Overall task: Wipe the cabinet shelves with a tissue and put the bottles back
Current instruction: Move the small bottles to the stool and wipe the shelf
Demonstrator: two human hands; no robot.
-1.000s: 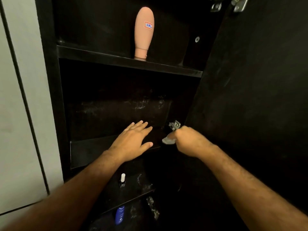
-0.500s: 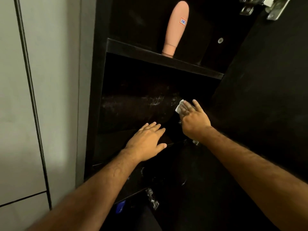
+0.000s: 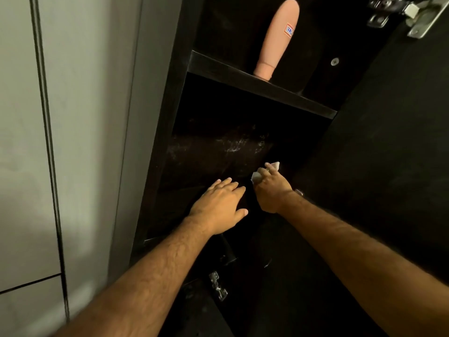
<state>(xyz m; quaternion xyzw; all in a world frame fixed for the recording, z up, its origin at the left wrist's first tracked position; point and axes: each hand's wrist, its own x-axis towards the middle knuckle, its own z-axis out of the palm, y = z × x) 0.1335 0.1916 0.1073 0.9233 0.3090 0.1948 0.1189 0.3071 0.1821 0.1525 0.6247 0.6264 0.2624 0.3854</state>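
We see a pale grey wall panel (image 3: 80, 142) filling the left side, with a dark vertical seam (image 3: 47, 142) running down it and a thin horizontal joint (image 3: 29, 284) low down. At the top right we make out a metal hinge (image 3: 403, 13) where the open black door (image 3: 393, 154) meets the frame, a second hinge (image 3: 218, 285) low at centre, and a small screw head (image 3: 334, 61).
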